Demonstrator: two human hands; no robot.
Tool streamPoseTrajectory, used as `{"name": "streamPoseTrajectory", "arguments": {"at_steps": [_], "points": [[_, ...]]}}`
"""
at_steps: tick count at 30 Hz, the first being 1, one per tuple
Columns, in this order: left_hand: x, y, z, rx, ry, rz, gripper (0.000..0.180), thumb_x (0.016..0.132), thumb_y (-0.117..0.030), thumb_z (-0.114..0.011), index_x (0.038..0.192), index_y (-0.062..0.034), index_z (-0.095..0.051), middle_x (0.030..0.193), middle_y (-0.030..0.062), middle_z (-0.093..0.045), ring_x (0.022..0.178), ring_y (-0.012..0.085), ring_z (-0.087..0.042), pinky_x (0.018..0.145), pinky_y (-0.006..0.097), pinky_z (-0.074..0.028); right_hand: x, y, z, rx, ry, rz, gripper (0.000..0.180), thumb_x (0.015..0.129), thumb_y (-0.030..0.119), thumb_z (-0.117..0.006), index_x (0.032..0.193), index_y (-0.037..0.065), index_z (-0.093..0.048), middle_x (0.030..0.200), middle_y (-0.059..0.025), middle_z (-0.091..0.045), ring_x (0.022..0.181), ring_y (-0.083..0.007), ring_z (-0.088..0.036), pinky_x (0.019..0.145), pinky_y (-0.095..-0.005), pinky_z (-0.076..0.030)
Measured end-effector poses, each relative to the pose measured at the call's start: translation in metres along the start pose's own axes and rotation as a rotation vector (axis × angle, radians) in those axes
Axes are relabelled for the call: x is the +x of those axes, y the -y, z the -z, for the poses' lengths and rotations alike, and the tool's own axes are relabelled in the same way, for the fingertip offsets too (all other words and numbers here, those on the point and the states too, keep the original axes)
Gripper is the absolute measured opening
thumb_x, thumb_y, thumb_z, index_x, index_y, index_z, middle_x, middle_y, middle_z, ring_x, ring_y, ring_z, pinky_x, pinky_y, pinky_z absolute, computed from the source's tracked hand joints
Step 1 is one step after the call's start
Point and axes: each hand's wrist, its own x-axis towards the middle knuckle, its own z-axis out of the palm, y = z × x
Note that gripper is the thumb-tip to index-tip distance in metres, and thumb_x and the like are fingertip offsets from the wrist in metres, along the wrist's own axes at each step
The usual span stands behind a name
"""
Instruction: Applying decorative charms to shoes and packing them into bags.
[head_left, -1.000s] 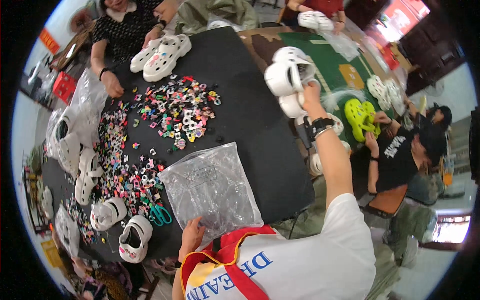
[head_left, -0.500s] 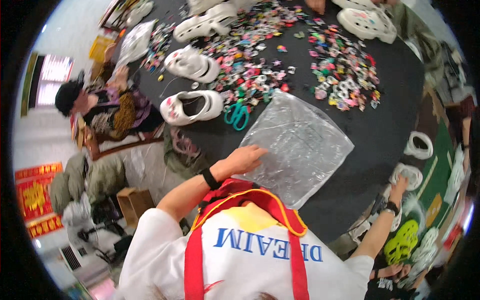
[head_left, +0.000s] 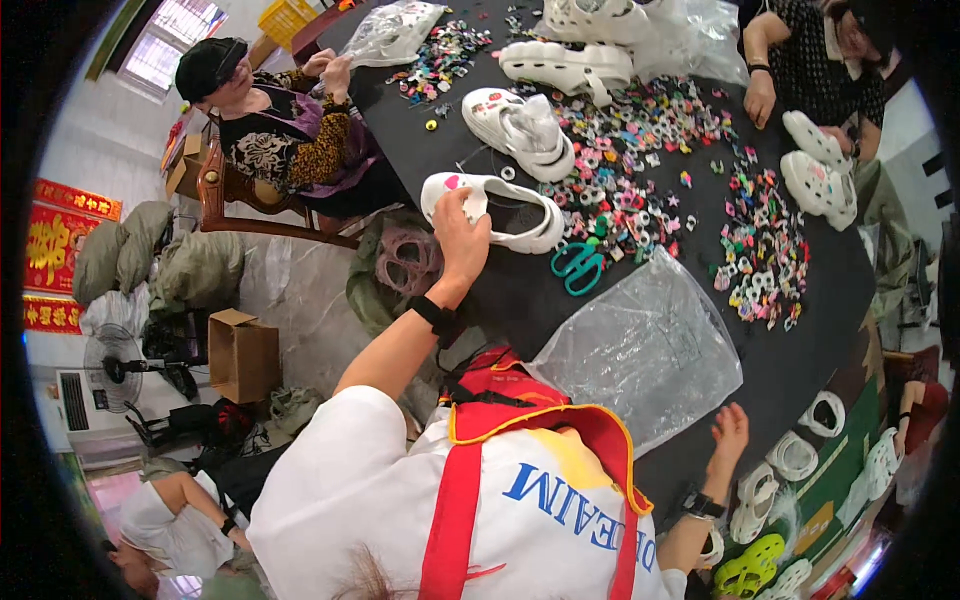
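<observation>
My left hand [head_left: 462,235] is on the toe of a white clog [head_left: 535,240] lying on the black table, its fingers over the front and its thumb by the shoe opening. Pink and red charms sit on that toe. My right hand [head_left: 730,438] is raised near the table's near edge, fingers apart and holding nothing. Between the hands a clear plastic bag [head_left: 645,350] lies flat. Teal-handled scissors [head_left: 577,268] rest between the clog and the bag. Just behind, another white clog [head_left: 515,130] has plastic stuffed in its opening.
Heaps of small colourful charms [head_left: 640,170] cover the table's middle. More white clogs [head_left: 565,70] stand at the back, and a pair [head_left: 822,180] lies at the far right. One person [head_left: 285,130] sits at the left, another [head_left: 815,70] across the table. A green surface at right holds clogs [head_left: 795,455].
My left hand has moved from the plastic bag to the white clog's toe. My right hand has left a white clog at the right and come back toward the table. The view has shifted.
</observation>
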Motion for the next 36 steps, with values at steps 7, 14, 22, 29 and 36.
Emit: {"name": "streamPoseTrajectory", "arguments": {"at_steps": [7,14,22,29,36], "points": [[0.030,0.013,-0.002,0.255,0.159,-0.121,0.063,0.064,-0.020,-0.064,0.121,-0.0105,-0.039,0.123,0.0168,-0.033,0.112,0.0354,-0.033,0.089,0.050,-0.029,-0.021,-0.017,-0.080,-0.152,0.300,0.154,0.025,0.083,0.011,-0.054,0.107,0.001,-0.052,0.092,-0.0017,-0.054,0.078,-0.0102,-0.050,0.070,-0.0238,-0.041],[0.054,0.014,-0.008,0.460,0.554,-0.047,0.050,0.067,-0.008,-0.053,0.116,-0.0159,-0.046,0.114,0.0097,-0.043,0.106,0.0341,-0.039,0.077,0.050,-0.040,-0.012,-0.059,-0.096,-0.507,0.322,0.309,0.026,0.077,0.011,-0.057,0.101,0.000,-0.056,0.087,-0.0077,-0.054,0.076,-0.0149,-0.052,0.070,-0.0259,-0.043],[0.103,0.018,-0.021,0.530,0.442,-0.429,0.033,0.069,-0.003,-0.051,0.099,-0.0147,-0.056,0.094,0.0069,-0.055,0.091,0.0283,-0.052,0.066,0.044,-0.043,-0.013,-0.068,-0.101,-0.274,0.242,0.196,0.021,0.080,0.008,-0.055,0.099,0.001,-0.057,0.088,-0.0034,-0.055,0.076,-0.0107,-0.051,0.071,-0.0230,-0.041],[0.115,0.021,-0.057,0.683,0.323,-0.573,0.047,0.072,-0.008,-0.052,0.114,-0.0278,-0.045,0.096,0.0084,-0.051,0.088,0.0267,-0.051,0.061,0.040,-0.043,-0.018,-0.062,-0.103,-0.324,0.217,0.200,0.020,0.081,0.007,-0.053,0.099,0.001,-0.057,0.092,-0.0040,-0.056,0.083,-0.0116,-0.052,0.074,-0.0234,-0.041],[0.130,0.019,-0.073,0.660,0.540,-0.468,0.036,0.072,-0.007,-0.052,0.106,-0.0188,-0.054,0.096,0.0116,-0.050,0.093,0.0305,-0.050,0.068,0.043,-0.045,-0.027,-0.056,-0.105,-0.240,0.137,0.104,0.018,0.082,0.009,-0.052,0.096,-0.002,-0.057,0.088,-0.0045,-0.058,0.082,-0.0124,-0.052,0.074,-0.0243,-0.041]]}}
